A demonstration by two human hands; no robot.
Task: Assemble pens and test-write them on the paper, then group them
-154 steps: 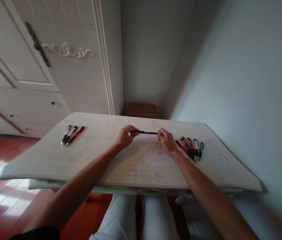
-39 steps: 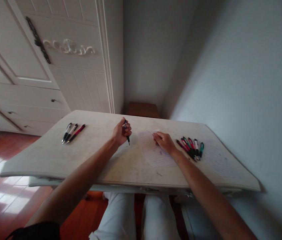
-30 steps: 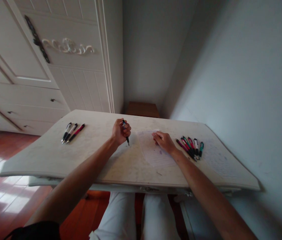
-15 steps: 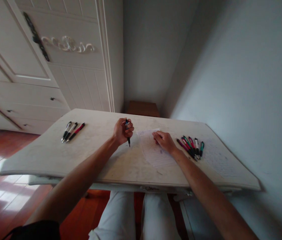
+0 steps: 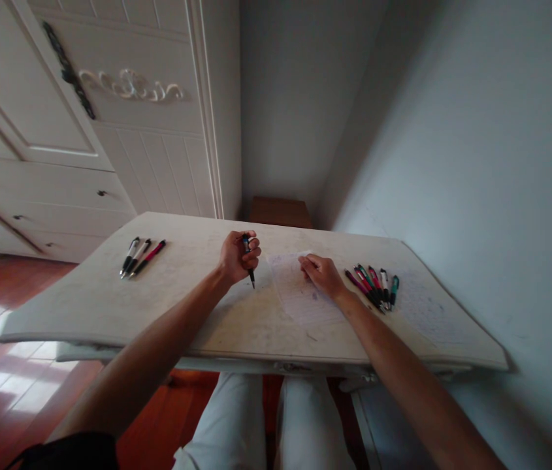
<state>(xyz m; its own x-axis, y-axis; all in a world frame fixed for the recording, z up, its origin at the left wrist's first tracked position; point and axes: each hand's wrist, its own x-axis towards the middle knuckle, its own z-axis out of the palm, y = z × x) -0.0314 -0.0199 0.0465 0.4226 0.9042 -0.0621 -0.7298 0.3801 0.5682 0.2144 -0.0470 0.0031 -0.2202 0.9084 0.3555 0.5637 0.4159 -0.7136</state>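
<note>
Above the middle of the table, my left hand (image 5: 240,257) is wrapped round a dark pen (image 5: 251,277) with a bluish upper part. Its tip points down toward the tabletop, and the thumb lies by its upper end. My right hand (image 5: 322,274) is closed, fingers curled, over a lined sheet of paper (image 5: 300,303) with handwriting on it. No object shows sticking out of that hand. Just right of it, several pens (image 5: 372,287) in purple, red, green and white lie in a cluster. Three more pens (image 5: 141,259), two whitish and one red, lie at the table's left.
A second written sheet (image 5: 427,313) lies at the right of the white table (image 5: 94,307). The grey wall (image 5: 491,196) borders the table's right side. A white cabinet (image 5: 158,156) stands behind at the left, and a brown box-like thing (image 5: 280,212) sits beyond the far edge.
My left thumb has shifted slightly at the upper end of the pen. Both hands otherwise keep their places, and the pens on the table lie as before.
</note>
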